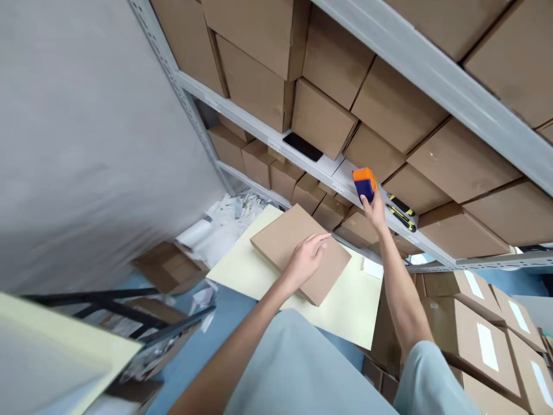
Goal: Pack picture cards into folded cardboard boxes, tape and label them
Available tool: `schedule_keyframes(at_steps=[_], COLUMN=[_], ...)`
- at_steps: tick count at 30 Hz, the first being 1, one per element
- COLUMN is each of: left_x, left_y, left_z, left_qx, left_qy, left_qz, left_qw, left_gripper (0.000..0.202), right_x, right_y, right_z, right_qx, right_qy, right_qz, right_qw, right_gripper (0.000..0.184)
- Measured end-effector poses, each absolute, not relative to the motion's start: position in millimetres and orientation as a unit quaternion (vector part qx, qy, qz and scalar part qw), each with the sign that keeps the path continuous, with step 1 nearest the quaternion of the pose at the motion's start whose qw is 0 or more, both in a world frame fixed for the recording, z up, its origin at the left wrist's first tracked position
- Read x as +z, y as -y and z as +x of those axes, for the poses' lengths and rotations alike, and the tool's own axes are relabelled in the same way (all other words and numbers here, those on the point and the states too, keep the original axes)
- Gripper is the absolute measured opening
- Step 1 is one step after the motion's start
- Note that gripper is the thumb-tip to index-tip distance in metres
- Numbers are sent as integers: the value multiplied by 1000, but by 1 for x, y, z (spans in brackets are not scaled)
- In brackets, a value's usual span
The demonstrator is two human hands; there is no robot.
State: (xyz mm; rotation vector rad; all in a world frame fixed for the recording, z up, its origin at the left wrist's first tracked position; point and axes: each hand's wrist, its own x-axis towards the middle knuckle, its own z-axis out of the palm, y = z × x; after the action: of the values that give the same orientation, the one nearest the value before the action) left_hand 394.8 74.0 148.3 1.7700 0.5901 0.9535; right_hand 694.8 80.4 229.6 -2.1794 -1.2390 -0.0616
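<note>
A flat brown cardboard box (280,236) lies closed on a pale yellow board (242,259) in front of me. My left hand (306,259) rests on top of the box, fingers stretched out and holding nothing. Out at the shelf edge, my right hand (375,207) is closed around a small block-shaped thing, orange at one end and dark blue at the other (364,181); its exact kind does not show. Just right of that hand, two yellow-and-black utility knives (401,218) lie on the shelf. A black smartphone (302,146) lies farther left on the same shelf.
Metal shelving (259,124) packed with cardboard boxes rises ahead. More boxes with white labels (470,340) are stacked at the right. An open carton (170,268) and white plastic wrapping (228,225) lie by the left wall. Another yellow-edged tabletop (64,346) stands at lower left.
</note>
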Motion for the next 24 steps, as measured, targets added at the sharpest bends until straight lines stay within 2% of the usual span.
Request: schedule_keyframes(at_steps=[3, 5, 7, 9, 13, 19, 24], left_x=[138, 125, 110, 94, 76, 85, 91], left_y=[-26, 11, 49, 85, 138, 161, 164], left_z=[398, 399, 400, 398, 391, 392, 393], left_qx=[410, 409, 393, 369, 333, 287, 275], left_qy=[-276, -292, -304, -319, -368, -383, -337], left_qz=[709, 698, 697, 700, 686, 727, 767], left_qw=[504, 511, 517, 522, 533, 491, 472], left_gripper=[27, 24, 19, 17, 14, 23, 29], right_x=[184, 148, 116, 92, 69, 70, 63], right_y=[0, 60, 115, 157, 203, 226, 232], right_z=[645, 604, 567, 542, 534, 547, 545], right_qx=[78, 200, 318, 382, 406, 412, 480], right_qy=[456, 408, 344, 287, 270, 341, 291], right_qz=[-727, -673, -629, -610, -629, -650, -607], right_qw=[508, 583, 620, 632, 604, 540, 563], right_gripper=[52, 50, 49, 50, 56, 64, 73])
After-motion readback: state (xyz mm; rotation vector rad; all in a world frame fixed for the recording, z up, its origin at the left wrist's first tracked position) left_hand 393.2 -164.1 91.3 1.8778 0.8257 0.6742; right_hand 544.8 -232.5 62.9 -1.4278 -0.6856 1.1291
